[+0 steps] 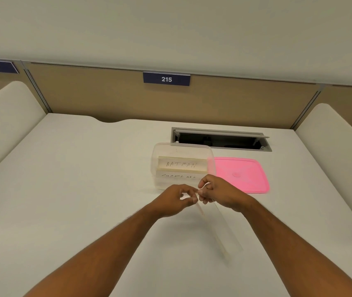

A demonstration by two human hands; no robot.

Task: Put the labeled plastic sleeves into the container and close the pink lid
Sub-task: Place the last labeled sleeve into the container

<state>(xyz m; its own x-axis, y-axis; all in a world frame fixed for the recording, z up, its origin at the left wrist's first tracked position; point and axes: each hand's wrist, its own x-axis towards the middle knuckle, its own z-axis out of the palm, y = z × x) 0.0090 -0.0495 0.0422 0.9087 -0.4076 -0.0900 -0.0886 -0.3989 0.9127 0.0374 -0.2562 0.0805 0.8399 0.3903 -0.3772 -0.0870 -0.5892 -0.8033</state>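
A clear plastic container [160, 155] stands on the white desk. Inside it stand labeled sleeves; one label reads BATMAN [181, 164], and a second label in front of it is partly hidden by my right hand. The pink lid [242, 174] lies flat just right of the container. In front of the container my left hand [176, 200] and my right hand [218, 192] both pinch the top end of a clear plastic sleeve [222, 232]. The sleeve hangs edge-on toward me, so its label cannot be read.
An open cable hatch [221, 139] is set into the desk behind the container. Tan partition panels with a sign reading 215 [166, 79] close off the back. Padded white dividers [8, 116] flank the desk on both sides.
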